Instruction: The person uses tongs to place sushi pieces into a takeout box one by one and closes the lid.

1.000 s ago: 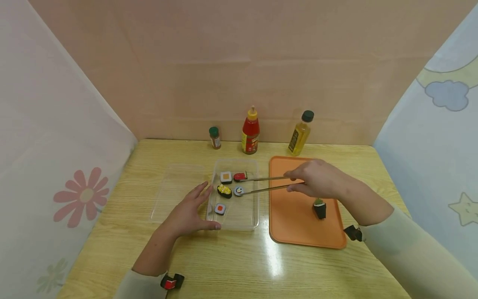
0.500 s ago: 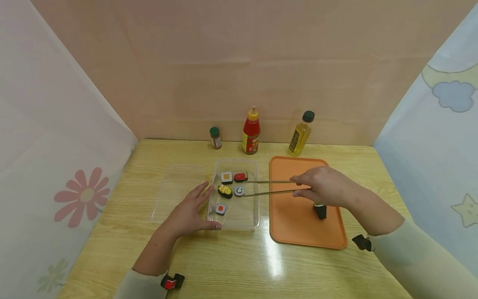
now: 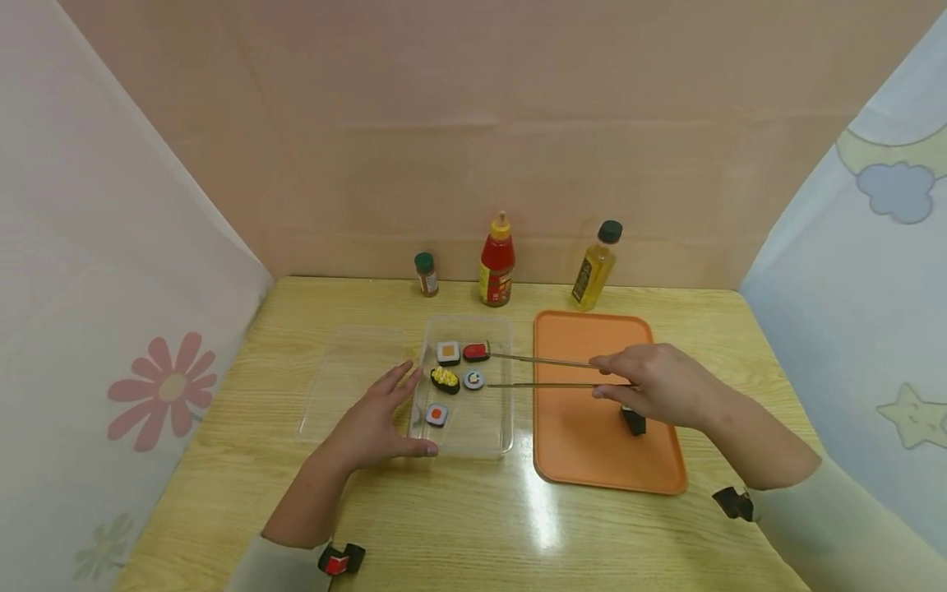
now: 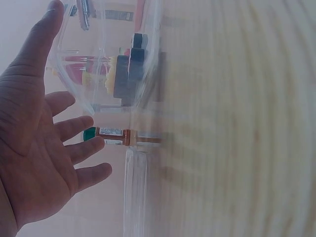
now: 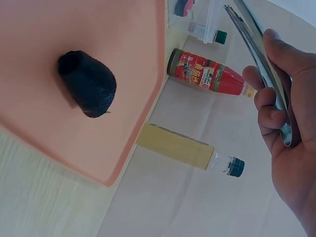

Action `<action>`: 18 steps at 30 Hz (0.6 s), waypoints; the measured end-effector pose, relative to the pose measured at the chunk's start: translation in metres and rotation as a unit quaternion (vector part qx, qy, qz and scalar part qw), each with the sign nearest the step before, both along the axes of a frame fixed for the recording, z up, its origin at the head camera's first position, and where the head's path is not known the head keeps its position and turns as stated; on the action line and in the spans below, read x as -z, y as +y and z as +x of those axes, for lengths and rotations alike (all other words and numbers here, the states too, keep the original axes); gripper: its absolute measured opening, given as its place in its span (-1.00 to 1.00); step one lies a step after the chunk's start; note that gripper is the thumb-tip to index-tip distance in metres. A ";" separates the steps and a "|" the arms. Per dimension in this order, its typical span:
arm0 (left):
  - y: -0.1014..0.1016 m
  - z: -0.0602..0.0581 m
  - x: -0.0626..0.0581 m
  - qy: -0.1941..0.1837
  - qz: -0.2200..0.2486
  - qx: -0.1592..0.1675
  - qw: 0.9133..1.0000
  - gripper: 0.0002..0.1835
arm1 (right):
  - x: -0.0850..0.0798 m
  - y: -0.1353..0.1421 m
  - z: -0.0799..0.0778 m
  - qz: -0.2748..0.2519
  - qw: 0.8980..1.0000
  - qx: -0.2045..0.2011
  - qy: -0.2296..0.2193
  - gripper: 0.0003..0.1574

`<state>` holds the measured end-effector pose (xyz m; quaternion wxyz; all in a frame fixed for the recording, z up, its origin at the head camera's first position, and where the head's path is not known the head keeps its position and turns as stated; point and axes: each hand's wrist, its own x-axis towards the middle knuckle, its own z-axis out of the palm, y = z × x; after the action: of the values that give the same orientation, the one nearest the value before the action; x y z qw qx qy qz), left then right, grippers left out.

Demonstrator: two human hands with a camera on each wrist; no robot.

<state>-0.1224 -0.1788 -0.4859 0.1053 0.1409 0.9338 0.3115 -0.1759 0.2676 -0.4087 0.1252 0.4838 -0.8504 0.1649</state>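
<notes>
My right hand [image 3: 654, 382] grips a pair of metal tongs [image 5: 266, 64] over the orange tray [image 3: 577, 456]. The spread tips reach left into a clear plastic box [image 3: 473, 432], with nothing between them. Inside the box lie several sushi pieces: a red-topped one [image 3: 477, 351], a small round roll [image 3: 473, 379], a yellow-topped one [image 3: 445, 379], a square roll [image 3: 448, 353] and an orange-centred roll [image 3: 436, 414]. At the box's left side my left hand [image 3: 377, 423] is spread, thumb at the near corner. A dark cone-shaped sushi [image 5: 89, 84] rests on the tray, partly hidden by my right hand in the head view.
A clear lid [image 3: 348, 382] lies left of the box. Along the back stand a green-capped spice jar [image 3: 427, 275], a red sauce bottle [image 3: 496, 267] and an oil bottle [image 3: 593, 267]. Cloth walls enclose the wooden table [image 3: 444, 526] on the left, back and right.
My right hand has drawn back to the right and nearer, and the tong tips have come away from the red-topped sushi and the small round roll. The left hand stays where it was.
</notes>
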 end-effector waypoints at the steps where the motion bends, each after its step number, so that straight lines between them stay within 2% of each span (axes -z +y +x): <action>1: 0.000 0.000 0.000 -0.001 -0.001 0.000 1.000 0.37 | 0.001 0.002 0.002 -0.002 1.000 0.002 0.002 -0.51; 8: 0.000 0.000 0.001 -0.002 0.003 -0.001 1.000 0.38 | 0.006 0.016 0.014 -0.020 1.000 0.021 0.011 -0.53; 12: -0.001 0.000 0.003 -0.001 0.003 -0.002 1.000 0.39 | 0.011 0.024 0.019 -0.044 0.999 0.017 0.013 -0.55; 18: -0.001 0.000 0.003 0.000 0.003 -0.003 1.000 0.37 | 0.016 0.037 0.026 -0.086 0.996 0.010 0.032 -0.35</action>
<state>-0.1224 -0.1796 -0.4891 0.1036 0.1385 0.9335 0.3142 -0.1501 0.3042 -0.4250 0.1947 0.4676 -0.8336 0.2205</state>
